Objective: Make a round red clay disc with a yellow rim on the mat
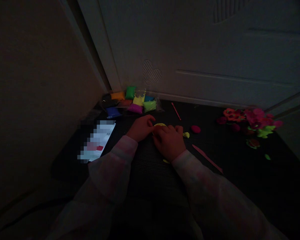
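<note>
A yellow piece of modelling clay [161, 124] lies low over the dark table between my two hands, mostly covered by fingers. My left hand [142, 128] is curled, with thumb and fingertips at the clay's left edge. My right hand [170, 141] bends over the clay from the right, fingers closed around its near side. A small yellow clay lump [186, 135] sits just beyond the right fingers, and a thin yellow scrap [166, 161] lies below that hand. To the right are a magenta clay ball [195, 129] and a pink plastic knife [207, 158].
Bags of coloured clay [135, 104] lie at the back left. A thin pink stick tool [176, 111] rests near the wall. Pink and green clay flowers [256, 120] are grouped on the right. A lit phone screen [100, 141] is at the left. The scene is dim.
</note>
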Tool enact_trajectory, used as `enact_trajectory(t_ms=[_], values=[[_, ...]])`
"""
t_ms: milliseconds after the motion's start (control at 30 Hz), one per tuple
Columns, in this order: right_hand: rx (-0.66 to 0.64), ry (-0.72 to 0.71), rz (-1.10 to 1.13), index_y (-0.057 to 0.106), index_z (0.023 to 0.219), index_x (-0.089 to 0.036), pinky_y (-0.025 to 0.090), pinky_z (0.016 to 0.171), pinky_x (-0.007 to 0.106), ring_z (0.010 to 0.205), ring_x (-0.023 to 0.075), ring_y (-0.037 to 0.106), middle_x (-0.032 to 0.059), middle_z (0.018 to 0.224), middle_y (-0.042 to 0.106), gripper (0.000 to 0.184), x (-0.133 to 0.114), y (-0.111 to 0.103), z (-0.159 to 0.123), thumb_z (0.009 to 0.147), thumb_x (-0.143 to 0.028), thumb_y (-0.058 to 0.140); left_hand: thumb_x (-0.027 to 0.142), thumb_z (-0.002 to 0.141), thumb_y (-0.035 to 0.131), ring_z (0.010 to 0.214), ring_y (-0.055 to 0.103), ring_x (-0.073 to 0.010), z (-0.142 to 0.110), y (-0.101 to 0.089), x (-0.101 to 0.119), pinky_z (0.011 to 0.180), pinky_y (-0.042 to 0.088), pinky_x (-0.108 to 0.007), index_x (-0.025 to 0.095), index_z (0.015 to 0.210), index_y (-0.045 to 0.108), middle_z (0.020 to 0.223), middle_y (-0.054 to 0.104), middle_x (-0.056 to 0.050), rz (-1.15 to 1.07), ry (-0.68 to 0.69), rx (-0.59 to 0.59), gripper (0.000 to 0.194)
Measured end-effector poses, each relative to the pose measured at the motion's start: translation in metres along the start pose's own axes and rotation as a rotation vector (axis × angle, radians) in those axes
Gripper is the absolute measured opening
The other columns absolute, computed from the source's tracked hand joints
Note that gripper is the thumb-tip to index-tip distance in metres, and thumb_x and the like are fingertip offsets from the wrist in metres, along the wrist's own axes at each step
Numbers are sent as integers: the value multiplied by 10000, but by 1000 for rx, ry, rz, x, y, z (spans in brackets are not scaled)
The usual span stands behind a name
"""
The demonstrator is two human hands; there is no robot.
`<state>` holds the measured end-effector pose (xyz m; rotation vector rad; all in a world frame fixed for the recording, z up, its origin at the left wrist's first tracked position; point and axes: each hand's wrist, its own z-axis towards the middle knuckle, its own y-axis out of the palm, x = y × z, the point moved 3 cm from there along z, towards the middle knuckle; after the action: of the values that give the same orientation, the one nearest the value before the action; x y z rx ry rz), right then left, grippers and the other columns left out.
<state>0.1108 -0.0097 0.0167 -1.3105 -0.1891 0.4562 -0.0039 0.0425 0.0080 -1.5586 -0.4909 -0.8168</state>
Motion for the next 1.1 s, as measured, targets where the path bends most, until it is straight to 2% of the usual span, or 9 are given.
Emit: enact_trajectory(t_ms=[233, 667, 1100], values=[[-17, 26, 1, 579, 893, -194, 187, 710, 362, 850, 205, 466, 55, 924, 615, 209, -2, -1, -1, 809, -292, 414, 174, 655, 549, 630, 534, -114, -1, 2, 0, 578, 400, -226, 160, 905, 569, 644, 554, 32, 34, 40, 22, 251], [-37, 49, 9, 574, 915, -197, 195, 704, 356, 860, 202, 474, 39, 920, 613, 218, -2, -2, -1, 796, -303, 425, 213, 671, 556, 619, 539, -114, 0, 2, -1, 557, 400, -220, 150, 896, 575, 637, 560, 26, 32, 37, 15, 235], [-64, 69, 1, 574, 936, -175, 204, 706, 353, 870, 207, 474, 69, 944, 616, 255, 0, -1, -2, 788, -327, 432, 233, 676, 556, 642, 542, -121, -1, -1, 0, 575, 406, -225, 151, 921, 571, 664, 564, 19, 42, 20, 1, 258]])
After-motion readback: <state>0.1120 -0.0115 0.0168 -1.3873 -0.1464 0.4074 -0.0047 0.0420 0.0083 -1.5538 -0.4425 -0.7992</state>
